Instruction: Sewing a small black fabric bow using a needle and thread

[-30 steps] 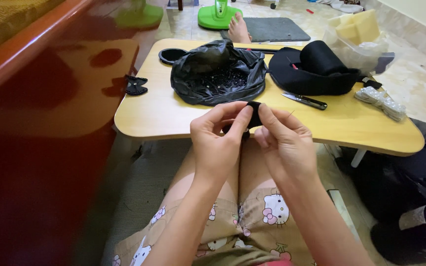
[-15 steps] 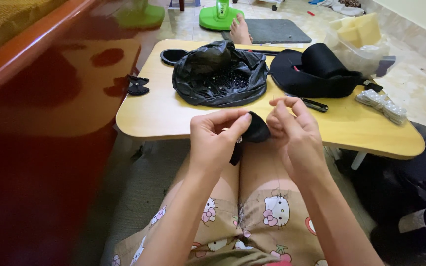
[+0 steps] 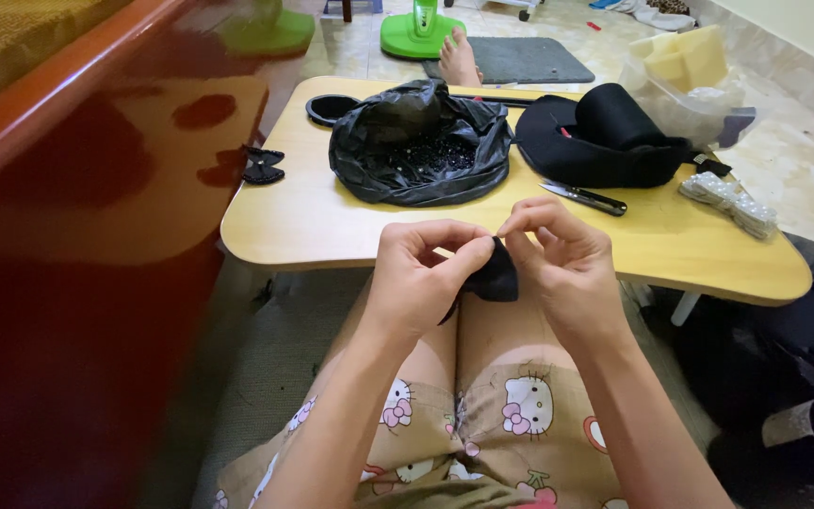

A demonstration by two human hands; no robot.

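Black cloth piece [image 3: 496,278]: we now pinch it with both left hand [image 3: 421,273] and right hand [image 3: 562,269], hands drawn closer than before, above table [image 3: 313,221] edge.

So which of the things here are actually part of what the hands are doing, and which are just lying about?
In hand:
left hand
right hand
small black fabric piece, pinched between both

Lying about:
black plastic bag with small dark bits
finished black bow
black fabric roll
small knife
white strip
wooden lap table
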